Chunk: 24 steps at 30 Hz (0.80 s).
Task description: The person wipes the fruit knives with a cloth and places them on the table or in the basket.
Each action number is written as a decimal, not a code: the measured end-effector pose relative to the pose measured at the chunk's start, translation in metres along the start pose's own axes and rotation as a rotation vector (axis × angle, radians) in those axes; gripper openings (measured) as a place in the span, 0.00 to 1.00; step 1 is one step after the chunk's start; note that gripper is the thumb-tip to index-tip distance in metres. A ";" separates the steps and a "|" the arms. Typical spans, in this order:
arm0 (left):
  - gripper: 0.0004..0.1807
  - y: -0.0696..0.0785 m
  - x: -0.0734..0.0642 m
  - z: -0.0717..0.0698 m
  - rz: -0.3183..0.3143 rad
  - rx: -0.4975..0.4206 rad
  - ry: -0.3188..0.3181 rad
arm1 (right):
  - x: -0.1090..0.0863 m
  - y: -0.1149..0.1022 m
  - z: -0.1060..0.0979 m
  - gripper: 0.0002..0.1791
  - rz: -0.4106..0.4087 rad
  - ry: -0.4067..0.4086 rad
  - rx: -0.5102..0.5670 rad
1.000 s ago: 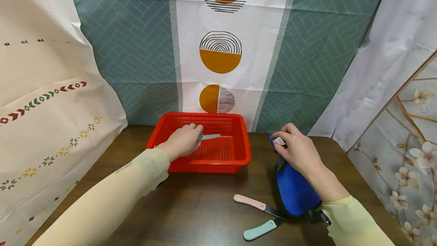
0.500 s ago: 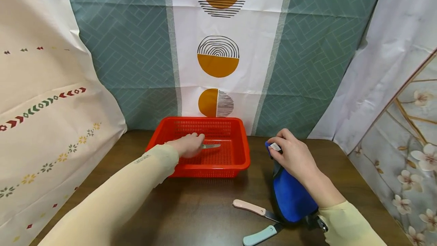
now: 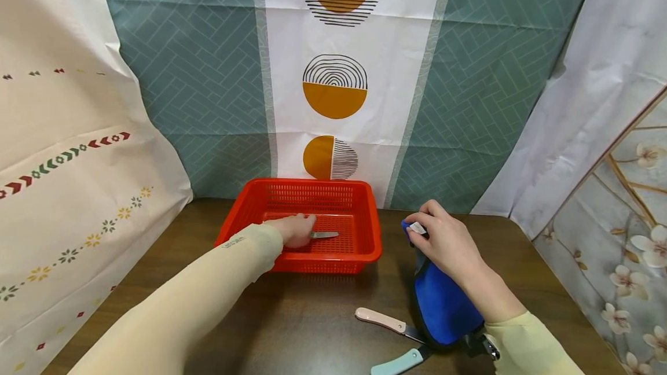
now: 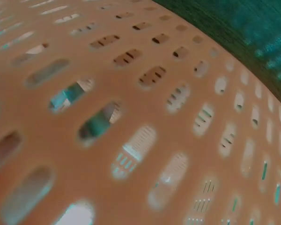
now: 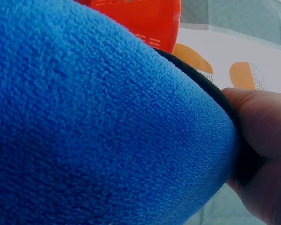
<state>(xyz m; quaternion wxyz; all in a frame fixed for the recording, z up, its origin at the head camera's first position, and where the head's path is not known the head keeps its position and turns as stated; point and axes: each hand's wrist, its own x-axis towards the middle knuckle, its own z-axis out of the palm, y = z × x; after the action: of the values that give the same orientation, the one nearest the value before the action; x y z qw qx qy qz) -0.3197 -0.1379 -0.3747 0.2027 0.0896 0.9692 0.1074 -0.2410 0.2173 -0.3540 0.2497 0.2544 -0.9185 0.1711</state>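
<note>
Inside the red basket (image 3: 359, 257), my left hand (image 3: 294, 230) is low near the bottom and holds a knife. The knife's blade (image 3: 325, 235) points right, while the handle is hidden by the fingers. In the left wrist view the perforated basket wall (image 4: 154, 122) fills the picture, so that hand cannot be seen there. My right hand (image 3: 443, 242) pinches the top of a blue cloth (image 3: 448, 305) by its dark edge, near a white tag (image 3: 417, 228). The cloth hangs down to the table. In the right wrist view the fuzzy cloth (image 5: 122, 117) covers most of the frame, with the thumb at its edge.
On the brown table (image 3: 297, 317), a knife with a pink handle (image 3: 380, 318) and one with a mint handle (image 3: 398, 362) lie with their blades reaching to the cloth's lower edge. A patterned curtain (image 3: 208, 85) hangs behind the basket.
My left hand has lowered with the knife toward the basket's bottom. The right hand keeps its pinch on the blue cloth, shifted slightly left and down in view.
</note>
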 end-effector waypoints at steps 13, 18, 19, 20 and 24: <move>0.16 -0.002 0.012 0.011 -0.039 0.107 0.047 | 0.000 -0.003 -0.002 0.10 -0.021 0.013 -0.009; 0.14 0.001 0.006 0.013 -0.146 -0.094 0.080 | 0.000 -0.004 -0.001 0.10 -0.021 0.013 -0.006; 0.16 0.002 0.004 0.013 -0.159 -0.117 0.089 | 0.000 -0.004 -0.001 0.10 -0.021 0.014 -0.004; 0.18 0.002 0.003 0.013 -0.189 -0.167 0.098 | 0.000 -0.004 -0.001 0.10 -0.021 0.014 -0.002; 0.16 0.003 0.000 0.011 -0.198 -0.173 0.102 | 0.000 -0.005 -0.001 0.10 -0.016 0.013 0.002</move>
<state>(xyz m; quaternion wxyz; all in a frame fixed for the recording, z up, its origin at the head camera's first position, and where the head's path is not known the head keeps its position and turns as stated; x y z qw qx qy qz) -0.3144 -0.1335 -0.3840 0.1697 -0.0298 0.9694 0.1747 -0.2380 0.2130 -0.3522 0.2566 0.2606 -0.9148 0.1716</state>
